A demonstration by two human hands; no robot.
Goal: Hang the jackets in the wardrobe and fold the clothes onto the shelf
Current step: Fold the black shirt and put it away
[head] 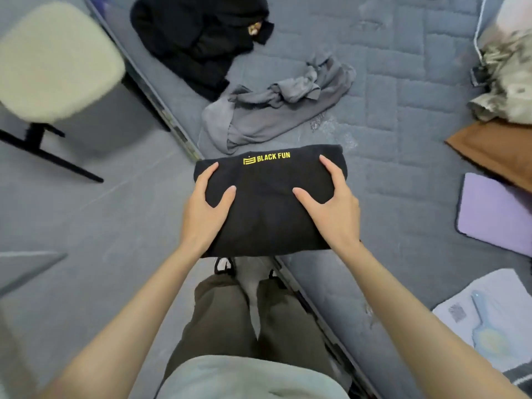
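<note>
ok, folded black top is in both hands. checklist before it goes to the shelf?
1. Left hand grips the folded black top: ok.
2. Right hand grips the opposite side: ok.
3. Fold compact, nothing dangling: ok.
4. Shelf in view: not ok, out of frame.
5. Path free: cannot tell; chair stands to the left.
6. Grey garment and crumpled black garment on the mattress dealt with: not ok, both unfolded.
</note>
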